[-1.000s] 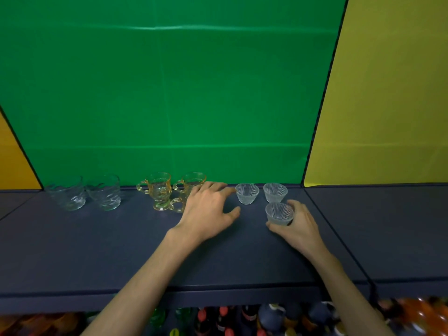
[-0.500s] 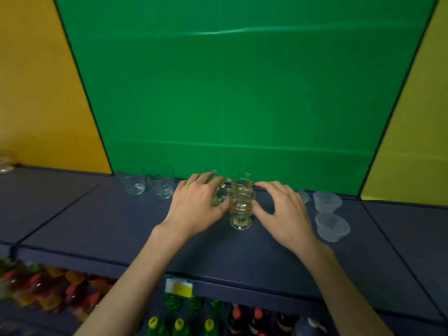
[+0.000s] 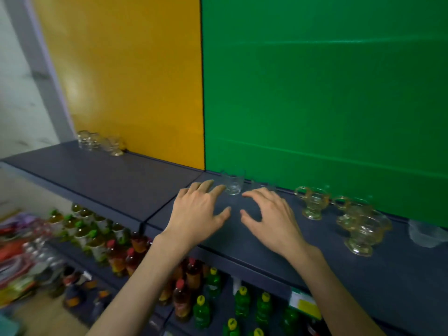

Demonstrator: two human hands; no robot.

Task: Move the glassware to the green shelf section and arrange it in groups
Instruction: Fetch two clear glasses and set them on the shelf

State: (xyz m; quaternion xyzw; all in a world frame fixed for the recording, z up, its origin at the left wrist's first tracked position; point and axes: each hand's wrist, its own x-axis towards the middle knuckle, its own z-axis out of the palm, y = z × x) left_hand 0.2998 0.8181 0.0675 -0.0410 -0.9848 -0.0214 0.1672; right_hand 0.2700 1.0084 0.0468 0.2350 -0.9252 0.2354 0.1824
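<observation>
Over by the yellow wall a cluster of glasses waits on the dark shelf, well apart from the green section. The left hand hovers, fingers spread, holding nothing, its fingertips near a clear cup. The right hand is loose and empty too. Amber handled cups stand grouped further right. I'd fetch the far glasses one per hand, gripping low on the body, and set them down clear of the cups already there

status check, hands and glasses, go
Left hand and right hand open, holding nothing. Amber cups grouped before green panel; more glasses at yellow section. Nothing blocking.
</observation>
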